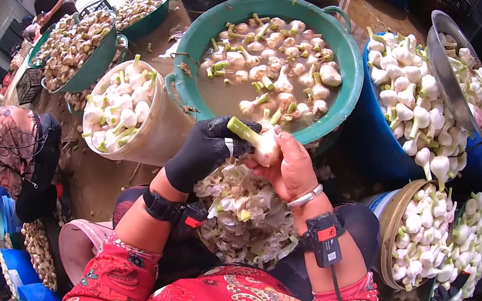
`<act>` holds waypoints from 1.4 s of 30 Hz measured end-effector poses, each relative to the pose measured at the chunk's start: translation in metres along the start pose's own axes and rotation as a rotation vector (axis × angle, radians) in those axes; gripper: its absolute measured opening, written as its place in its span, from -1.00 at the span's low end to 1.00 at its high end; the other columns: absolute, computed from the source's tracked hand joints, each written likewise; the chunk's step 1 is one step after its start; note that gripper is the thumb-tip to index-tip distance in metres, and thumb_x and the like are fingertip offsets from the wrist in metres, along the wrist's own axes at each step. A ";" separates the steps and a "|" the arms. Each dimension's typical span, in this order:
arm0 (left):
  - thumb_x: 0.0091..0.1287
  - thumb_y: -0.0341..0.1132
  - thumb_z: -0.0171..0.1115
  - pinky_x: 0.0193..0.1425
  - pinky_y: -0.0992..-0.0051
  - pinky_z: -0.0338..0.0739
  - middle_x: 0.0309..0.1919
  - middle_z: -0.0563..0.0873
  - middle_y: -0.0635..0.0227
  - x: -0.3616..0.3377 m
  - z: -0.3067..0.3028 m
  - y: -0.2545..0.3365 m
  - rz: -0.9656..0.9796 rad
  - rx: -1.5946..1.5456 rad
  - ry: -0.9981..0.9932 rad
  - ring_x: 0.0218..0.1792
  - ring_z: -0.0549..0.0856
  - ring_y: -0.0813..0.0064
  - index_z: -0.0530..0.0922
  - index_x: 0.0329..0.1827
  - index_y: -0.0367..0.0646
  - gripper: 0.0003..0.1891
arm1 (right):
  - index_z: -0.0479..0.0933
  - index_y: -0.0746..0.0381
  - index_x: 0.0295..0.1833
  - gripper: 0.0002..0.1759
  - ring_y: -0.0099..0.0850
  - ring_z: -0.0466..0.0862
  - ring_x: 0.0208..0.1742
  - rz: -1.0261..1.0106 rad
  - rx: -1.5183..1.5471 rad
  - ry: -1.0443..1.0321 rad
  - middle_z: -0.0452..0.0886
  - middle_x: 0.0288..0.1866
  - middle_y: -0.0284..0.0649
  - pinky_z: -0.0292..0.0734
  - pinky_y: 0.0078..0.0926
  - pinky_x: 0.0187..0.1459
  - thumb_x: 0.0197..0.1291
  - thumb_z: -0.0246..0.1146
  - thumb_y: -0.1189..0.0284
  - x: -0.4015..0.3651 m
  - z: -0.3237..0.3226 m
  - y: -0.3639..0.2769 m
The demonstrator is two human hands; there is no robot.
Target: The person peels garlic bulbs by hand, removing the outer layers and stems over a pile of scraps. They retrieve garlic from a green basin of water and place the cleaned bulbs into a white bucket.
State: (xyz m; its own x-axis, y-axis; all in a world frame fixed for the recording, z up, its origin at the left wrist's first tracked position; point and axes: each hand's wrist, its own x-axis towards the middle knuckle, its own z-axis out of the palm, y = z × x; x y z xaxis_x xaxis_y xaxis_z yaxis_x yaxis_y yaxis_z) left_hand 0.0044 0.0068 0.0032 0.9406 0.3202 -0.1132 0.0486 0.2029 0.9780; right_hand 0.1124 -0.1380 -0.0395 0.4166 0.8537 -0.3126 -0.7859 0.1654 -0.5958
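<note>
A garlic bulb with a cut green stem is held up between my two hands. My left hand, in a black glove, closes around the stem side. The bare fingers of my right hand wrap the bulb from the other side. Below them, a heap of papery garlic skins lies between my knees. Just beyond my hands stands a wide green basin of murky water, where many muddy garlic bulbs float.
To the left, a white bucket holds clean garlic; to the right, a blue barrel and a beige bucket are heaped with more. A person in a patterned head covering sits at left. Another person bends farther back.
</note>
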 end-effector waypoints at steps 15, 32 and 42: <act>0.23 -0.36 0.30 0.08 0.50 0.50 -0.04 0.60 0.36 -0.011 -0.012 -0.005 0.100 0.273 0.059 -0.11 0.62 0.54 0.36 0.34 -0.31 -0.41 | 0.44 0.29 0.05 -0.59 -0.29 0.71 -0.31 0.267 -0.005 -0.253 0.62 -0.27 -0.13 0.68 -0.41 -0.28 0.34 0.14 0.15 -0.010 0.006 -0.014; 0.32 -0.34 0.18 -0.12 0.52 0.60 -0.25 0.68 0.30 -0.004 -0.025 0.006 0.137 -0.036 0.234 -0.30 0.69 0.51 0.60 -0.01 -0.33 -0.73 | 0.58 0.23 -0.17 -0.75 -0.08 0.55 -0.21 -0.429 -1.819 -0.408 0.57 -0.27 -0.08 0.47 -0.19 -0.17 -0.05 0.28 0.48 -0.016 0.008 0.038; 0.22 -0.52 0.22 0.02 0.43 0.58 -0.04 0.66 0.26 -0.007 -0.017 0.001 0.028 -0.390 0.149 -0.10 0.67 0.49 0.56 0.04 -0.31 -0.70 | 0.54 0.26 -0.26 -0.80 -0.58 0.53 -0.42 -0.711 -0.835 0.200 0.52 -0.36 -0.32 0.50 -0.61 -0.33 -0.05 0.36 0.59 -0.005 0.012 -0.006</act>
State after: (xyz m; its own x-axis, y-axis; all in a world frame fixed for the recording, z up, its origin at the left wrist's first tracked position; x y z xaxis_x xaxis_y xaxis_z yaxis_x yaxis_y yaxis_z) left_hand -0.0080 0.0203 0.0023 0.8795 0.4550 -0.1397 -0.1341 0.5184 0.8445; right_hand 0.1095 -0.1370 -0.0258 0.7747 0.5895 0.2289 0.1835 0.1368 -0.9735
